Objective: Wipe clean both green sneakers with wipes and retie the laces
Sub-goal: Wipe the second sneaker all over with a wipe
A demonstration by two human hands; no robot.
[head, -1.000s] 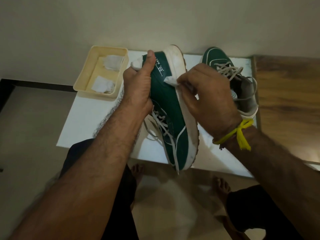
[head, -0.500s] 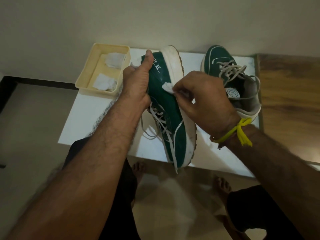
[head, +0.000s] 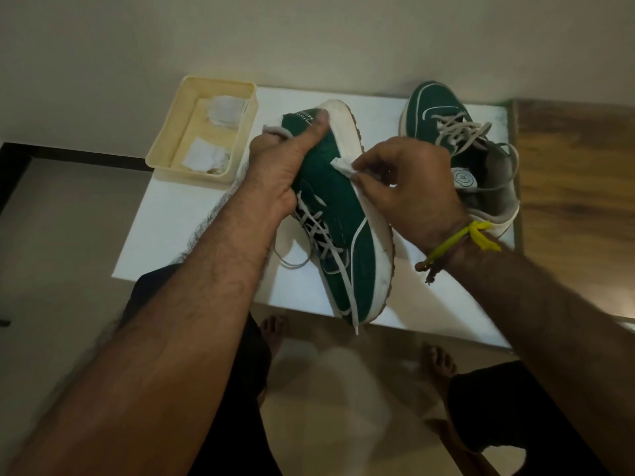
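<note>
A green sneaker [head: 338, 214] with a white sole lies tilted on its side over the white table [head: 192, 221], toe toward me and its loose grey laces hanging. My left hand [head: 278, 166] grips its heel end, thumb pressed along the green upper. My right hand [head: 405, 187] pinches a small white wipe [head: 342, 165] against the shoe's side, just below the white sole. The second green sneaker [head: 457, 142] stands upright at the table's back right, its laces loose.
A cream plastic tray [head: 161, 156] at the table's back left holds folded and used wipes. A wooden surface [head: 577, 187] adjoins the table on the right. My bare feet and dark shorts are below the table's near edge. A wall runs behind.
My right hand has slid the wipe along the shoe's side, near the edge of the sole. The left hand keeps its grip while the view shifts slightly.
</note>
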